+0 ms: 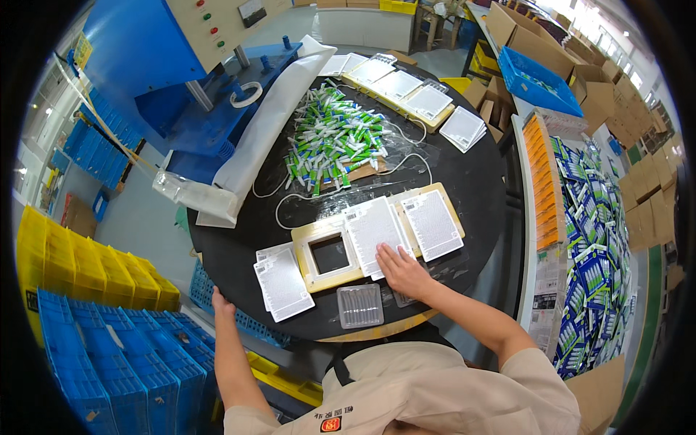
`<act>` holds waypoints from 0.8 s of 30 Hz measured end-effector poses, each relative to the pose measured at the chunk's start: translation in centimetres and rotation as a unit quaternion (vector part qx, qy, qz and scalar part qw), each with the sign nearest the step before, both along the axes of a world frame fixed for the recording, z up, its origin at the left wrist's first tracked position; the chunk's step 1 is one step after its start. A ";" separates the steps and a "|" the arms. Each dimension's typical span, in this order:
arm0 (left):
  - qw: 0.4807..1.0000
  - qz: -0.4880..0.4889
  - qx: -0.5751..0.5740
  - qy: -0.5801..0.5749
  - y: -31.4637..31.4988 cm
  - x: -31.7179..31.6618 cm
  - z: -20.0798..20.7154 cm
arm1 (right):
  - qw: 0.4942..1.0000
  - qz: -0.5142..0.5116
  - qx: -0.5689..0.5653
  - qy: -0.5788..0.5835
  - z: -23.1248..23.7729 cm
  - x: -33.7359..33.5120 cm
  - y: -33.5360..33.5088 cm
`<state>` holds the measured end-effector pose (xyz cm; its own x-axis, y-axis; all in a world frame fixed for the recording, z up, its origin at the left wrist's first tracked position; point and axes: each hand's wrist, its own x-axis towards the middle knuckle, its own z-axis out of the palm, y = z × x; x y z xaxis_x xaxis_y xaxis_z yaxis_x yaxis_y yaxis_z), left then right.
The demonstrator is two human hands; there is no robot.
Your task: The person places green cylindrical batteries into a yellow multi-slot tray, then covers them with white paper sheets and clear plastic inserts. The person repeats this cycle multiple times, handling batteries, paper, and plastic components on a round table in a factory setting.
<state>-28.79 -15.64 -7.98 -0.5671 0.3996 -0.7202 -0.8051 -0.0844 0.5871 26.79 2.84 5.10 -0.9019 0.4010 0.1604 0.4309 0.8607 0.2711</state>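
Observation:
My right hand (402,272) lies with its fingers spread flat on the lower edge of a white printed card (375,230). That card rests on a cream-yellow fixture (301,235) with a square opening showing at its left. Another white card (433,225) covers the fixture's right end. Overlapping white cards (283,284) lie against its left end. Just below stands a clear ribbed plastic blister tray (360,306); a second one is partly under my right wrist. My left hand (224,303) is at the table's left rim, above a blue basket, seen edge-on with its fingers mostly hidden.
A heap of small green, blue and white tubes (337,138) covers the far middle of the round black table (475,174). Beyond lies a second fixture (399,87) with cards. A blue machine (188,94) stands left. Blue crates (123,355) and packed blister cards (591,254) flank the table.

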 end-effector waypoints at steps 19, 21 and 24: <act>0.283 -0.540 0.045 0.791 -0.3 30.2 15.2 | 0.984 -0.030 -0.006 0.175 2.0 11.2 3.8; 0.177 -0.627 0.016 0.759 1.4 29.6 15.1 | 0.952 -0.111 -0.033 0.284 3.2 12.7 5.0; 0.119 -0.679 0.027 0.724 2.6 28.8 14.4 | 0.754 -0.333 -0.180 0.537 4.8 19.9 6.1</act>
